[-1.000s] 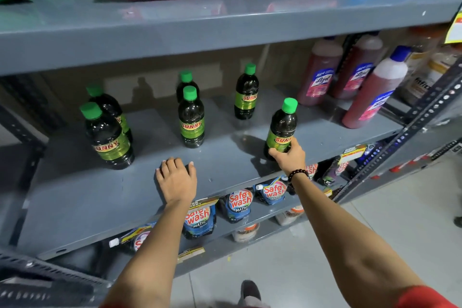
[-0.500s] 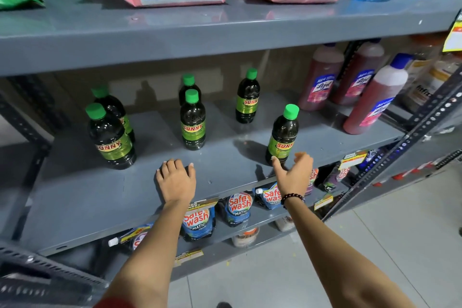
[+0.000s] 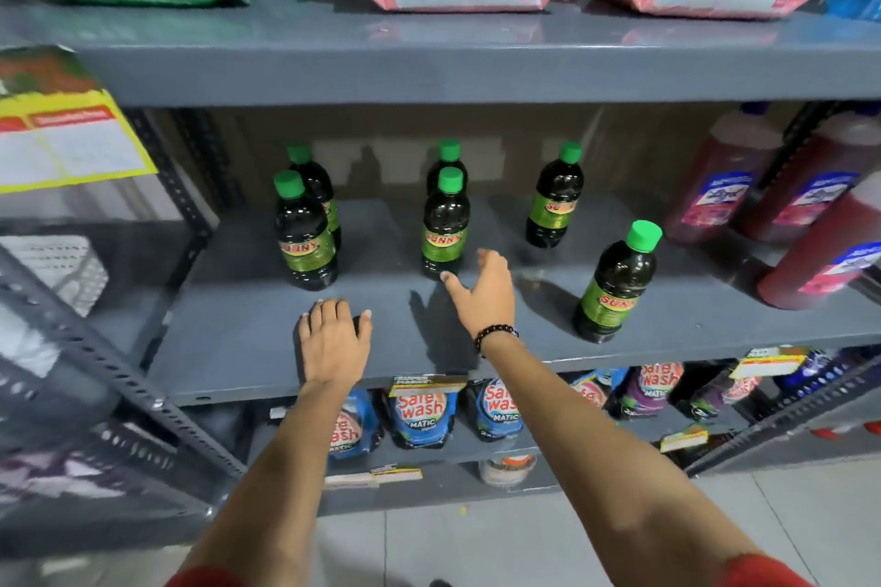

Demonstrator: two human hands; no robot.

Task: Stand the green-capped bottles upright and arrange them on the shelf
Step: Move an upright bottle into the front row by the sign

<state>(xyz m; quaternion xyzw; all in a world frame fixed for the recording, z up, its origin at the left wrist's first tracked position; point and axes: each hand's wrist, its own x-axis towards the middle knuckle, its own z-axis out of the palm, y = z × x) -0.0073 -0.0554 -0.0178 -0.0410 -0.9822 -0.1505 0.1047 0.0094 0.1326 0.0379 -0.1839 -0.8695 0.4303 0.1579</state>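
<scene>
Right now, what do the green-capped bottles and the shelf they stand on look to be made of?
Green-capped bottles: likely clear plastic with dark liquid inside, judging by glossy highlights and moulded shoulders; caps look matte plastic, labels printed film or paper. Shelf: probably grey-painted sheet metal, semi-gloss, since it faintly reflects the bottles and joins perforated steel uprights.

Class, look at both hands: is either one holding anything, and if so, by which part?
Nothing is held. The left hand lies flat on the shelf; the right hand is open, reaching toward a green-capped bottle.

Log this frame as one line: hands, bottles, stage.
left hand: flat on shelf | right hand: open, reaching toward middle front bottle | six bottles upright | stage: arranging
</scene>
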